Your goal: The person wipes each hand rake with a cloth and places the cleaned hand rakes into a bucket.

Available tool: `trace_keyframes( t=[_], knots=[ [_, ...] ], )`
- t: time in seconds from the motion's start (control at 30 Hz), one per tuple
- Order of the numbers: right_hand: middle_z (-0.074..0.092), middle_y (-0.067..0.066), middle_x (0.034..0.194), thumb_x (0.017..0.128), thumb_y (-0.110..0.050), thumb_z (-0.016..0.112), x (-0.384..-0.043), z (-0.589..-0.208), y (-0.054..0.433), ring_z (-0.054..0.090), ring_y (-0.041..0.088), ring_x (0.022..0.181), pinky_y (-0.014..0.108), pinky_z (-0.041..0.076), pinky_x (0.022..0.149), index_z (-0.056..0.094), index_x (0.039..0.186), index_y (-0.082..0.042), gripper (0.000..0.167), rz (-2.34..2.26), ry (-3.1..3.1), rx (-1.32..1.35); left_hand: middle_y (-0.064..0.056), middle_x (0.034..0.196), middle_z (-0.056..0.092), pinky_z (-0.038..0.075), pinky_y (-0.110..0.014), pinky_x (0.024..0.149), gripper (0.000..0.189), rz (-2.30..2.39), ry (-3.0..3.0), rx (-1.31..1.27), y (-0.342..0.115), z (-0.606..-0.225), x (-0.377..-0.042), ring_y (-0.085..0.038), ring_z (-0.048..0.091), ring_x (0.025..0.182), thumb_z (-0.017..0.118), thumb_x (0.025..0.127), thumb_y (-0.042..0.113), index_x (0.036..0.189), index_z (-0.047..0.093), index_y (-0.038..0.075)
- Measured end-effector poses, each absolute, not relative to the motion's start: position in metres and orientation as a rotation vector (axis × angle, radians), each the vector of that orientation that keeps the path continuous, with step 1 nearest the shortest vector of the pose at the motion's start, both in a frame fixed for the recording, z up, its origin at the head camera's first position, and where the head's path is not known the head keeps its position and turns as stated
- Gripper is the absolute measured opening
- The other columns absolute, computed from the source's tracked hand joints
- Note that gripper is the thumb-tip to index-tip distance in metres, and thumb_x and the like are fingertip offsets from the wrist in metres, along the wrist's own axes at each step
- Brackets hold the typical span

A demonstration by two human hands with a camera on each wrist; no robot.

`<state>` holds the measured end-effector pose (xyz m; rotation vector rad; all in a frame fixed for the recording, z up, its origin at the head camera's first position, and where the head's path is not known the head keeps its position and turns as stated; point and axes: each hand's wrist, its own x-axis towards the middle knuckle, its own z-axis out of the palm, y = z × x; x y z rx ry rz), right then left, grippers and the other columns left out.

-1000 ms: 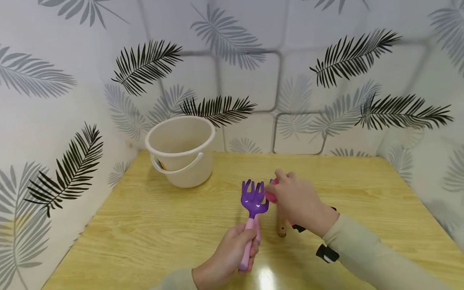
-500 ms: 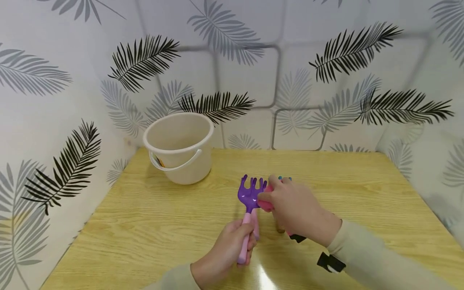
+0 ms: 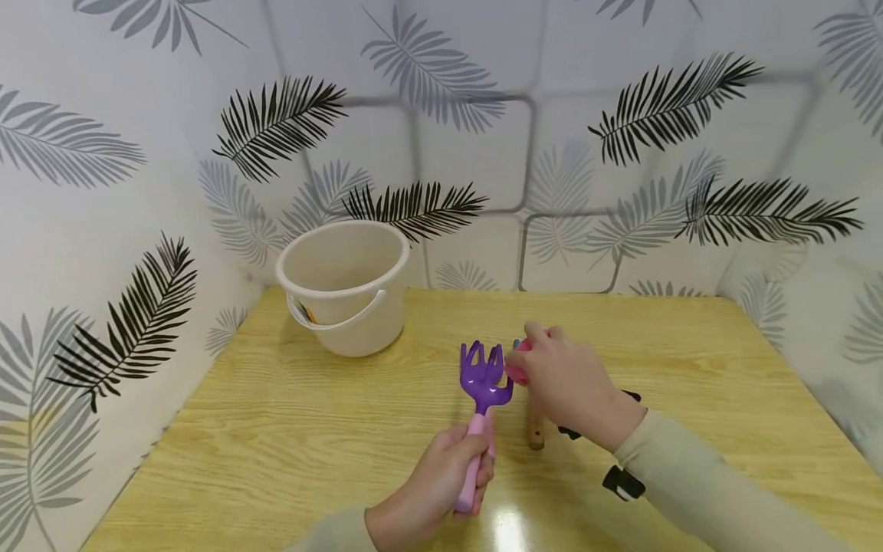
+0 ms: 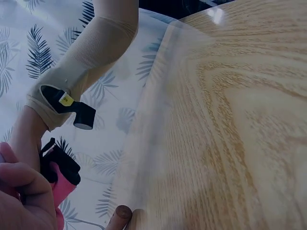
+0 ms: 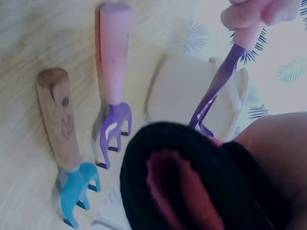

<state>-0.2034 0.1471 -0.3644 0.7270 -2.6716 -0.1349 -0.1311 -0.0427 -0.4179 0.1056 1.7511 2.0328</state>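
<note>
In the head view my left hand (image 3: 441, 471) grips the pink handle of a purple garden hand fork (image 3: 483, 383), tines pointing up and away. My right hand (image 3: 569, 387) pinches a bunched pink cloth (image 3: 517, 368) against the fork's right-hand tines. Black parts of this cloth stick out under the right wrist; close up, the right wrist view shows its black-edged opening (image 5: 168, 139) with pink inside, somewhat like a glove's cuff. Beneath the hands lie a second purple fork with a pink handle (image 5: 115, 52) and a blue fork with a wooden handle (image 5: 60, 117).
A cream bucket (image 3: 375, 326) with a lowered handle stands at the table's back left. Leaf-patterned covering (image 3: 469, 169) rises behind and beside the wooden table (image 3: 276, 429). A black camera mount (image 3: 624, 483) sits at the right sleeve.
Half a second ago the pink cloth overlapped more of the fork's right side; now it touches only the outer right tines. The left hand has turned the fork slightly. The head view shifted a little.
</note>
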Motion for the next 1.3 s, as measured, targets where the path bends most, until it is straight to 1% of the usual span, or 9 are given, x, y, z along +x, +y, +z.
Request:
trace_keyframes(
  t=[0.13, 0.3, 0.4, 0.53, 0.67, 0.8, 1.0, 1.13, 1.3],
  knots=[
    [0.056, 0.009, 0.093, 0.078, -0.010, 0.077, -0.205, -0.367, 0.145, 0.062, 0.031, 0.075, 0.036, 0.053, 0.042, 0.076, 0.101, -0.028, 0.029, -0.147, -2.652, 0.757, 0.002, 0.063, 0.050, 0.030, -0.019, 0.034, 0.021, 2.028, 1.755, 0.089, -0.045, -0.418, -0.131, -0.009, 0.044, 0.040, 0.047, 0.102, 0.024, 0.096, 0.051, 0.004],
    [0.055, 0.005, 0.089, 0.070, -0.005, 0.075, -0.189, -0.357, 0.140, 0.051, 0.021, 0.064, 0.026, 0.041, 0.038, 0.076, 0.096, -0.031, 0.037, -0.100, -2.685, 0.844, 0.001, 0.062, 0.050, 0.033, -0.019, 0.036, 0.021, 2.027, 1.779, 0.061, -0.045, -0.419, -0.134, -0.010, 0.044, 0.041, 0.048, 0.100, 0.021, 0.101, 0.052, 0.000],
    [0.054, 0.004, 0.089, 0.069, -0.003, 0.072, -0.180, -0.349, 0.136, 0.047, 0.020, 0.065, 0.024, 0.038, 0.038, 0.074, 0.093, -0.031, 0.038, -0.087, -2.687, 0.875, 0.001, 0.062, 0.051, 0.031, -0.019, 0.035, 0.020, 2.015, 1.793, 0.067, -0.043, -0.420, -0.135, -0.011, 0.045, 0.040, 0.047, 0.099, 0.019, 0.102, 0.051, -0.001],
    [0.055, 0.003, 0.089, 0.070, -0.002, 0.072, -0.177, -0.345, 0.129, 0.050, 0.020, 0.067, 0.024, 0.036, 0.036, 0.073, 0.091, -0.031, 0.035, -0.070, -2.663, 0.891, 0.002, 0.062, 0.050, 0.030, -0.019, 0.033, 0.017, 2.015, 1.799, 0.068, -0.042, -0.419, -0.135, -0.011, 0.045, 0.039, 0.045, 0.099, 0.017, 0.102, 0.050, 0.001],
    [0.055, 0.001, 0.088, 0.079, -0.014, 0.078, -0.182, -0.350, 0.125, 0.055, 0.021, 0.068, 0.026, 0.038, 0.035, 0.073, 0.088, -0.031, 0.021, -0.087, -2.648, 0.877, 0.001, 0.062, 0.051, 0.031, -0.019, 0.033, 0.015, 1.999, 1.841, 0.084, -0.042, -0.421, -0.134, -0.011, 0.046, 0.038, 0.046, 0.098, 0.016, 0.101, 0.050, 0.002],
    [0.053, 0.001, 0.085, 0.086, -0.025, 0.076, -0.189, -0.358, 0.122, 0.053, 0.021, 0.065, 0.029, 0.040, 0.035, 0.073, 0.088, -0.032, 0.007, -0.117, -2.654, 0.870, 0.001, 0.062, 0.051, 0.032, -0.020, 0.033, 0.015, 1.978, 1.871, 0.092, -0.041, -0.425, -0.132, -0.012, 0.046, 0.037, 0.046, 0.099, 0.017, 0.100, 0.050, 0.002],
    [0.054, 0.005, 0.088, 0.076, -0.008, 0.073, -0.197, -0.359, 0.120, 0.057, 0.026, 0.070, 0.034, 0.047, 0.037, 0.075, 0.095, -0.028, 0.027, -0.130, -2.653, 0.814, 0.000, 0.064, 0.052, 0.031, -0.020, 0.033, 0.016, 1.966, 1.851, 0.097, -0.040, -0.425, -0.129, -0.013, 0.046, 0.039, 0.048, 0.099, 0.020, 0.099, 0.050, 0.003],
    [0.056, 0.009, 0.094, 0.078, -0.011, 0.077, -0.201, -0.359, 0.122, 0.062, 0.029, 0.076, 0.035, 0.051, 0.040, 0.076, 0.101, -0.025, 0.027, -0.172, -2.656, 0.751, 0.000, 0.063, 0.052, 0.031, -0.020, 0.033, 0.017, 1.952, 1.837, 0.108, -0.039, -0.422, -0.128, -0.013, 0.046, 0.039, 0.049, 0.099, 0.022, 0.095, 0.050, 0.005],
    [0.057, 0.010, 0.097, 0.080, -0.018, 0.080, -0.201, -0.363, 0.124, 0.062, 0.030, 0.078, 0.033, 0.050, 0.040, 0.076, 0.104, -0.024, 0.025, -0.208, -2.617, 0.739, 0.000, 0.063, 0.052, 0.031, -0.020, 0.034, 0.018, 1.953, 1.833, 0.107, -0.038, -0.421, -0.127, -0.012, 0.046, 0.039, 0.049, 0.099, 0.023, 0.094, 0.050, 0.005]
  ],
)
